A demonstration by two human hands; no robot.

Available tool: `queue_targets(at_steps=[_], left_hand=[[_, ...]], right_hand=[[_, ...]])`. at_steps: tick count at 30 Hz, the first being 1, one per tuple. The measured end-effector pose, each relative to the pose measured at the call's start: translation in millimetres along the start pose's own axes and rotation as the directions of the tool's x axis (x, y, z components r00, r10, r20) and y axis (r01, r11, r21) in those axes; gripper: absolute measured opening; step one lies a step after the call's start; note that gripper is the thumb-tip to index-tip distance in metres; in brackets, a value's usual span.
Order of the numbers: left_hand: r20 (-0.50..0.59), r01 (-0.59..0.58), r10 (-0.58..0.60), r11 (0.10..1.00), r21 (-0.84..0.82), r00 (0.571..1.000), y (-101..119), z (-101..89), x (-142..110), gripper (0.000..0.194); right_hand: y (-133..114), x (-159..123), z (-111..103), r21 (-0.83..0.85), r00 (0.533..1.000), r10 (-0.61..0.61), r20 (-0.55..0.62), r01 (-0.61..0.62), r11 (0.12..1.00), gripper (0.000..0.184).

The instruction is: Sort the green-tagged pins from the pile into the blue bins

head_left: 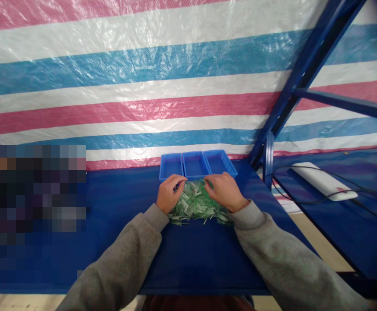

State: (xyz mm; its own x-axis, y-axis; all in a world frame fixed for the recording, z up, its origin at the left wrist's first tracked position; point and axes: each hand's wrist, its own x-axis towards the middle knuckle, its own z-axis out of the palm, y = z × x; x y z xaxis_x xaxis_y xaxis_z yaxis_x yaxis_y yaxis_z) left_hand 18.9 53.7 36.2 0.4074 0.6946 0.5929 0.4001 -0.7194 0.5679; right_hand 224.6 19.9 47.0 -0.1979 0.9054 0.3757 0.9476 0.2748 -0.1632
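Observation:
A heap of small green and white flat pieces (196,203) lies on the blue table (117,207) in front of me. My left hand (170,192) rests on the heap's left side, fingers curled into it. My right hand (225,190) lies on the heap's right side, fingers bent down onto the pieces. Whether either hand grips a piece is hidden. Three shallow blue trays (196,164) stand side by side just behind the heap; nothing shows in them. Both arms wear grey sleeves.
A striped pink, white and blue tarpaulin (143,86) hangs behind the table. A blue metal frame post (268,160) rises at the right. On a second blue table to the right lie a white flat device (324,181) and black cables (353,194). A blurred region covers the left.

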Motion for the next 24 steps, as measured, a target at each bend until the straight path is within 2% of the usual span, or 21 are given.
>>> queue_targets(at_steps=[3,5,7,10,14,20,24], left_hand=[[-0.026,0.024,-0.024,1.000,-0.015,0.999,6.7,0.7,10.8,0.023],[-0.034,0.047,-0.049,0.998,-0.044,0.998,9.8,4.0,19.3,0.029],[0.019,0.057,-0.056,0.994,-0.088,0.998,10.3,9.2,26.3,0.039],[0.077,0.120,-0.110,0.983,-0.142,0.991,7.1,17.0,30.9,0.030],[0.071,0.178,-0.167,0.966,-0.188,0.983,2.1,19.7,28.4,0.027],[0.081,0.196,-0.181,0.947,-0.253,0.980,0.7,16.7,20.6,0.026],[0.056,0.202,-0.195,0.925,-0.322,0.979,0.5,18.8,15.3,0.026]], right_hand=[[0.9,5.9,-5.1,0.201,0.985,0.105,-0.134,-0.077,0.977,0.022],[0.5,10.3,-7.4,0.391,0.969,0.149,-0.199,-0.060,0.918,0.022],[0.0,14.1,-6.3,0.545,0.958,0.166,-0.233,-0.013,0.838,0.020],[1.3,16.4,2.0,0.690,0.956,0.189,-0.224,0.018,0.724,0.020],[5.9,13.6,14.7,0.741,0.955,0.221,-0.199,-0.001,0.671,0.026],[6.3,5.9,20.7,0.723,0.979,0.135,-0.150,0.016,0.691,0.026],[1.0,1.2,24.7,0.798,0.971,0.189,-0.148,0.004,0.603,0.026]])
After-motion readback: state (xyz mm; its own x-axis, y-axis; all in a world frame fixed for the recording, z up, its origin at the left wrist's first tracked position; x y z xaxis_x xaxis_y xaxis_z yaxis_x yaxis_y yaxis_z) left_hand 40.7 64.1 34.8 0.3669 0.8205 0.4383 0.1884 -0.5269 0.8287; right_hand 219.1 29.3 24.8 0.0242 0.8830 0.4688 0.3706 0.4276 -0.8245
